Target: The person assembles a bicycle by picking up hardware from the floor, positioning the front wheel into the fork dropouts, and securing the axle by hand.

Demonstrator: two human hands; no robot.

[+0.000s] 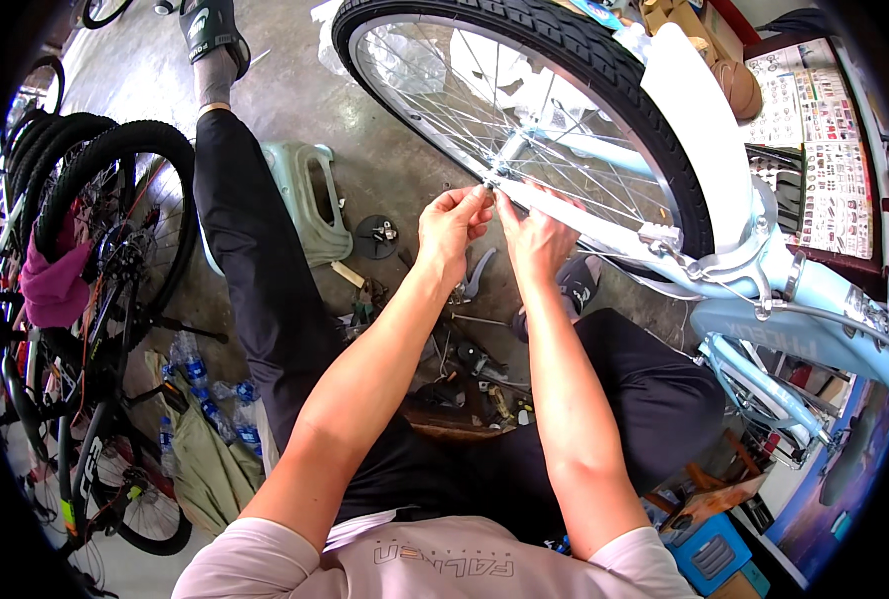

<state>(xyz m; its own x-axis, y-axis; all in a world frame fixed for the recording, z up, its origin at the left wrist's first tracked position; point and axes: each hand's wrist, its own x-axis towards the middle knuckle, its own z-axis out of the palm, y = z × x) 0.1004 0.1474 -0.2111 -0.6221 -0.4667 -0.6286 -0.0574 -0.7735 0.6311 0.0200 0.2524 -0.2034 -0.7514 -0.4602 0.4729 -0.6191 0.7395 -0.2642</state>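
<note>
A light blue bicycle has its front wheel (699,205) raised in front of me, with spokes, a black tyre and a white mudguard (699,125). The hub (512,150) sits beside the end of the pale fork leg (554,203). At that fork end, my left hand (446,232) pinches thumb and forefinger together on a small part, too small to name. Close by on the right, my right hand (542,240) is closed around the fork leg, its index finger pointing along it toward the same spot. Some of its fingers are hidden behind the leg.
Several black-tyred bicycles (115,200) stand at left, one with a pink cloth (55,280). A pale green plastic stool (309,200) lies ahead of my leg. Loose tools and parts (474,359) litter the floor between my legs. A blue box (709,554) is at lower right.
</note>
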